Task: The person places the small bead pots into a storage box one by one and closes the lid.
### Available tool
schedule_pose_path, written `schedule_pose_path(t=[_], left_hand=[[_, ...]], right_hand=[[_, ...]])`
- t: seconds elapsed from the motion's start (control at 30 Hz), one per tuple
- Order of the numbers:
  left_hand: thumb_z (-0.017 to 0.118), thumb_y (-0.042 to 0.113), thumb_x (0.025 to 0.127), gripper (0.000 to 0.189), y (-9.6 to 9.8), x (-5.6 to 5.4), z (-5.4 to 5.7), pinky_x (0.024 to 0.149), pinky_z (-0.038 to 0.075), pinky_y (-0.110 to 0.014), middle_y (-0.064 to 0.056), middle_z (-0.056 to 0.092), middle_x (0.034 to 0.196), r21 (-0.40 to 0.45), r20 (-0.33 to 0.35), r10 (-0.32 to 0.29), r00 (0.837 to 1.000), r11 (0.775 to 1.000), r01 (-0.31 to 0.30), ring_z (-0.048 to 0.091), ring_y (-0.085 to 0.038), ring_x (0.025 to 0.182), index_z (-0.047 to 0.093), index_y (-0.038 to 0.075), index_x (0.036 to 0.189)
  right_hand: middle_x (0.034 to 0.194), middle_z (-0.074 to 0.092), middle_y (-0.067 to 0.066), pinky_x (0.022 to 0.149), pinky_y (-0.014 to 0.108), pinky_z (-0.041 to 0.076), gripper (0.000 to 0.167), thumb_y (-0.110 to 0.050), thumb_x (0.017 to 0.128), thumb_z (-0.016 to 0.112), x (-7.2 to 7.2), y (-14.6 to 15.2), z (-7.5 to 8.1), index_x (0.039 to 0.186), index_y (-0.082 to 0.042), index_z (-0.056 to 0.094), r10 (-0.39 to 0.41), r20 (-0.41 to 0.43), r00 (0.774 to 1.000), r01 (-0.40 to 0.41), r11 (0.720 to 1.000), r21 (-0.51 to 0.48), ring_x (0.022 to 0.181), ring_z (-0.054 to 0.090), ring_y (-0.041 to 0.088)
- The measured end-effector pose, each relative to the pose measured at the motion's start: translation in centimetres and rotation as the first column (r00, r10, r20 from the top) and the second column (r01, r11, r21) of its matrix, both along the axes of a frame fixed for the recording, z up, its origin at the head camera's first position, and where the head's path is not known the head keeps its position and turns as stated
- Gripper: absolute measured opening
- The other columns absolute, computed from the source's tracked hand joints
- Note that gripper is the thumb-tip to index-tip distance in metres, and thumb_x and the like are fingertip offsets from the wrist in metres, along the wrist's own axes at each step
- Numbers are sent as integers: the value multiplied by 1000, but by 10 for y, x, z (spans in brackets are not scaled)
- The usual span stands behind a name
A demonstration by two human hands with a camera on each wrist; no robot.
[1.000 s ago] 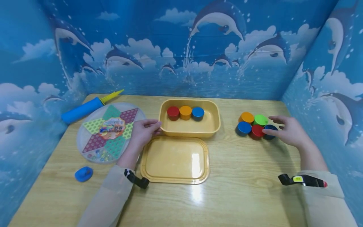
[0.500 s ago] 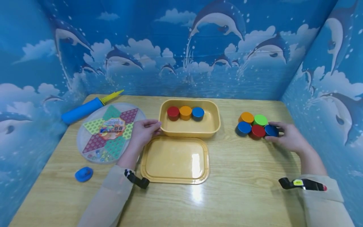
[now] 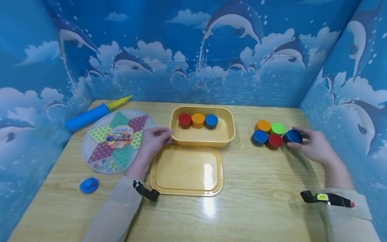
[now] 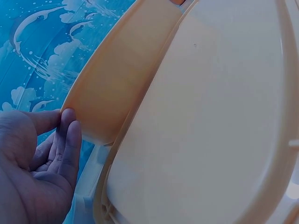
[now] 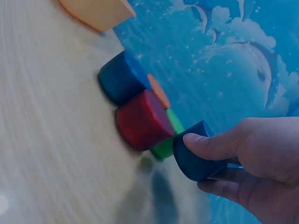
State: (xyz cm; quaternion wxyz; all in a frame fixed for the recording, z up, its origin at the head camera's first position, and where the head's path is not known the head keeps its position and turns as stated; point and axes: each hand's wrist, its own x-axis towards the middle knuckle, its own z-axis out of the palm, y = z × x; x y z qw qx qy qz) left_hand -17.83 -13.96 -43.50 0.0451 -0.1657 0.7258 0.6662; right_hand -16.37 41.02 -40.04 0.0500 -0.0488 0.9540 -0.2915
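Observation:
My right hand (image 3: 314, 145) pinches a dark blue round tub (image 5: 195, 156) between thumb and fingers, just right of a cluster on the table. In that cluster are an orange tub (image 3: 262, 125), a green tub (image 3: 277, 128), another blue tub (image 3: 259, 137) and a red tub (image 3: 274, 141). At the left end of a yellow-tan plastic box (image 3: 203, 142), my left hand (image 3: 152, 140) pinches the rim with thumb and fingertips, as the left wrist view shows. Inside the box stand a red tub (image 3: 185, 121), an orange tub (image 3: 198, 120) and a blue tub (image 3: 211, 121) in a row.
A matching flat lid (image 3: 186, 171) lies in front of the box. To the left are a round Chinese checkers board (image 3: 119, 141) with marbles, a blue hand pump (image 3: 88, 117) with a yellow nozzle, and a small blue object (image 3: 89, 185). Dolphin-print cloth walls surround the table.
My right hand has closed on the dark blue tub and drawn it a little to the right and up, away from the red and green ones. The left hand stays at the box rim.

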Motion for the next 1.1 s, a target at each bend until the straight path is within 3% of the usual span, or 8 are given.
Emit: schedule_pose_path(t=[0.23,0.33,0.4,0.47,0.6,0.77,1.1], left_hand=[[77,11,100,27,-1,0,0,78,68,-33,-19,74,102,1,6,-2,1000,1000,2,76,-22,83,72,-4,122],[77,11,100,28,-1,0,1,79,68,-33,-20,74,102,5,5,-2,1000,1000,2,76,-21,82,72,-5,123],[77,11,100,28,-1,0,1,79,68,-33,-20,74,102,5,5,0,1000,1000,0,76,-21,82,72,-5,123],[77,11,100,28,-1,0,2,79,68,-33,-20,74,102,4,6,1,1000,1000,-1,76,-21,81,72,-5,123],[77,11,100,29,-1,0,1,79,68,-33,-19,74,102,5,5,4,1000,1000,-4,75,-21,81,72,-5,123],[76,10,100,29,0,1,0,78,68,-32,-20,74,102,18,7,1,1000,1000,-1,75,-21,81,71,-7,123],[76,10,100,29,0,0,0,77,68,-32,-21,74,102,22,-1,6,1000,1000,-6,75,-20,79,71,-7,123]], right_hand=[[153,42,38,91,49,61,75,-29,102,76,5,-20,31,161,-2,40,-9,20,1000,10,999,-49,124,57,60],[152,47,32,90,29,63,72,-27,101,77,6,-34,42,160,-3,44,18,-6,1000,-19,998,-60,124,60,54],[150,50,30,92,28,61,69,-24,101,77,7,-45,49,158,-3,46,49,-27,998,-50,997,-66,124,61,51],[149,52,27,95,32,60,66,-20,100,78,6,-57,54,156,-2,49,78,-37,996,-81,993,-82,126,60,48],[153,51,26,102,54,52,65,-14,99,79,-1,-79,59,155,1,49,147,-48,988,-152,980,-131,133,55,47],[152,50,29,101,56,54,67,-14,98,80,-12,-103,56,154,5,48,230,-56,972,-236,959,-158,132,56,48],[155,50,21,107,59,54,67,-17,98,81,-36,-146,57,155,-2,50,240,3,971,-235,950,-204,138,52,41]])
